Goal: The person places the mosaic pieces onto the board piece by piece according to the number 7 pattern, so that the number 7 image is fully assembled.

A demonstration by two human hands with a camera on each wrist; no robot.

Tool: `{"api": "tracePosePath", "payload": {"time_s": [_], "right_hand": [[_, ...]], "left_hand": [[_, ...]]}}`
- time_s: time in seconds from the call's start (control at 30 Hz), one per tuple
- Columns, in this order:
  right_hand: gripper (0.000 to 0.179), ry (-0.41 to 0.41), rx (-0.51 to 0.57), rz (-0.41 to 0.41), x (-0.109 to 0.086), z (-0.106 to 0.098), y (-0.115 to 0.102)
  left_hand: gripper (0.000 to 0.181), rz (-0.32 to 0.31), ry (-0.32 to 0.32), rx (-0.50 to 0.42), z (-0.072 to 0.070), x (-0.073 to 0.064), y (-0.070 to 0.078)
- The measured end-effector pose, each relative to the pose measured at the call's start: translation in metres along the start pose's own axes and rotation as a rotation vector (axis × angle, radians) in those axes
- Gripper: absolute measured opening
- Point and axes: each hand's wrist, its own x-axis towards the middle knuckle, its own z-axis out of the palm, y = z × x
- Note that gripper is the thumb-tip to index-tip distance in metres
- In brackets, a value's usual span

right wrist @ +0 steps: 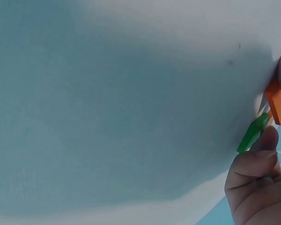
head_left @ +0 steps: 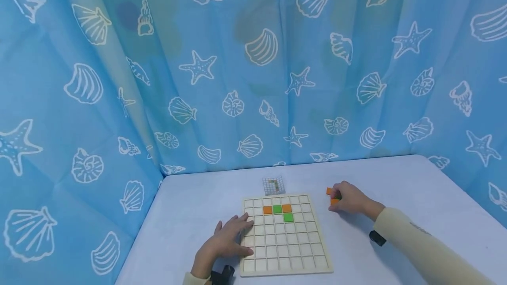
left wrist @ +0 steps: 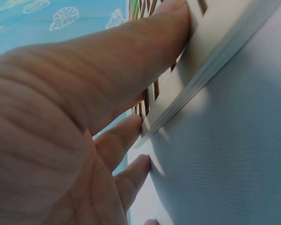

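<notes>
Shell-patterned blue curtain (head_left: pixel 237 78) behind white table (head_left: pixel 186 206)
</notes>
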Motion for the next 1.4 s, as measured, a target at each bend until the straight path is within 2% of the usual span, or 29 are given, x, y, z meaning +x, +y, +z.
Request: {"api": "tracePosePath", "payload": {"time_s": [0.1, 0.27, 0.33, 0.47, 0.6, 0.73, 0.8, 0.97, 1.1, 1.27, 1.4], "right_hand": [[0.028, 0.001, 0.039, 0.006, 0.003, -0.003, -0.002], [0.017, -0.029, 0.247, 0.003, 0.014, -0.016, -0.017], [0.018, -0.043, 0.331, 0.012, 0.018, -0.020, -0.023], [0.026, -0.046, 0.425, 0.048, 0.022, -0.020, -0.031], [0.024, 0.019, 0.441, 0.096, 0.027, -0.014, -0.045], [0.017, 0.090, 0.398, 0.092, 0.031, -0.004, -0.065], [0.014, 0.095, 0.375, 0.072, 0.029, 0.003, -0.074], [0.007, 0.060, 0.378, 0.010, 0.021, 0.018, -0.089], [0.006, 0.044, 0.394, -0.028, 0.016, 0.023, -0.097], [0.008, 0.010, 0.364, -0.038, 0.009, 0.031, -0.100], [0.010, -0.027, 0.340, -0.083, -0.001, 0.041, -0.100]], "left_hand": [[0.076, 0.013, 0.001, 0.006, -0.003, 0.001, 0.001], [0.076, 0.020, 0.021, 0.032, -0.009, 0.004, 0.002], [0.076, 0.017, 0.023, 0.032, -0.009, 0.005, 0.002], [0.076, 0.012, 0.000, 0.028, -0.009, 0.005, 0.000], [0.076, 0.013, 0.003, 0.038, -0.012, 0.004, -0.002], [0.075, -0.006, 0.012, 0.046, -0.015, 0.004, -0.002], [0.076, -0.018, 0.001, 0.046, -0.014, 0.004, -0.002], [0.077, -0.030, -0.022, 0.047, -0.009, 0.003, -0.001], [0.076, -0.016, -0.007, 0.049, -0.010, 0.003, 0.001], [0.076, -0.013, -0.005, 0.062, -0.009, 0.004, 0.003], [0.077, -0.015, -0.015, 0.061, -0.006, 0.004, 0.004]]}}
